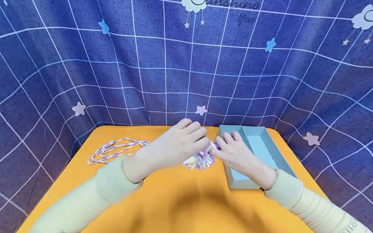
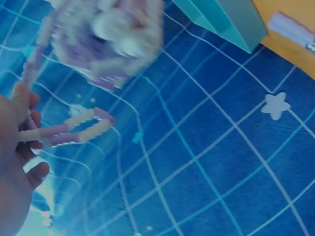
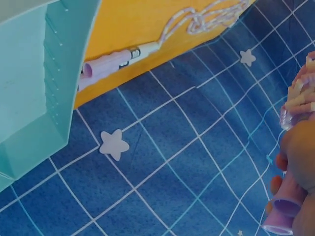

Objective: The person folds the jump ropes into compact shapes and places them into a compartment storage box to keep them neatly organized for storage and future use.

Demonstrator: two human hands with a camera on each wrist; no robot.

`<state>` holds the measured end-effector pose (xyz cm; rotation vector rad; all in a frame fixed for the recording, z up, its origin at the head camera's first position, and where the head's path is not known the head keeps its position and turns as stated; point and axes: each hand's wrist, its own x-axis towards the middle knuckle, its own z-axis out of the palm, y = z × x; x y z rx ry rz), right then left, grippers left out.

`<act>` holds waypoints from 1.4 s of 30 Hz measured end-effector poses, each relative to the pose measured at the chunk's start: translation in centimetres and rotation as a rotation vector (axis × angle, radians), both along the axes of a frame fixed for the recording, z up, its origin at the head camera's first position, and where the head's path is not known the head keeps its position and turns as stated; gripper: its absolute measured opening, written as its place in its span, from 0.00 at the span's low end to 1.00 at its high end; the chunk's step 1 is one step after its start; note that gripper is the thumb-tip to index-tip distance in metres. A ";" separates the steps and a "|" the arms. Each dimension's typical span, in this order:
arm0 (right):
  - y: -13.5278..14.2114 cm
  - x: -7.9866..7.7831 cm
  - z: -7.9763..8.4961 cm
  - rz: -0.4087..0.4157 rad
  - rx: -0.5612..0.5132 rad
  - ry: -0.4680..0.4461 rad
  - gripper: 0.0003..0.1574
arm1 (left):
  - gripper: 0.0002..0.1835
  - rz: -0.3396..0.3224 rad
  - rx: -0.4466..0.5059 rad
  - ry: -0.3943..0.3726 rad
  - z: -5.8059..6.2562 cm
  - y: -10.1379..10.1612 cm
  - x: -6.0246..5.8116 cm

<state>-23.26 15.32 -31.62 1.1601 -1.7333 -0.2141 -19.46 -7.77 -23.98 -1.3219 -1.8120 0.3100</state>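
My right hand (image 1: 236,150) grips the purple handles (image 3: 281,216) of a beaded jump rope, their flared ends sticking out below the fingers. The rope's purple and white beaded cord is gathered into a thick bundle (image 1: 201,160) between my hands, above the table. My left hand (image 1: 183,142) pinches a strand of this cord (image 2: 54,132), and a short loop pokes out past its fingers in the left wrist view. Another jump rope (image 1: 116,149) of the same colours lies coiled at the table's left; its purple handle (image 3: 110,65) shows in the right wrist view.
A pale blue tray (image 1: 244,184) with a divider stands on the table's right, partly under my right hand and forearm. The orange cloth (image 1: 163,200) covers the table. Behind it hangs a blue curtain (image 1: 175,81) with a white grid and stars.
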 end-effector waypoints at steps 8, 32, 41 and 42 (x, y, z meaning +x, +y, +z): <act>0.1 0.6 0.0 0.064 0.031 -0.043 0.10 | 0.12 -0.072 0.091 -0.151 -1.1 -1.2 -2.8; 0.7 0.8 0.2 0.057 -0.085 -0.239 0.14 | 0.16 -0.226 0.358 -0.557 -3.2 -0.6 -2.8; 0.5 0.8 0.2 0.115 -0.066 -0.272 0.13 | 0.21 -0.282 0.352 -0.618 -3.5 -0.4 -4.1; 0.5 0.9 0.2 0.129 -0.058 -0.273 0.12 | 0.23 -0.277 0.336 -0.585 -3.6 -0.4 -4.4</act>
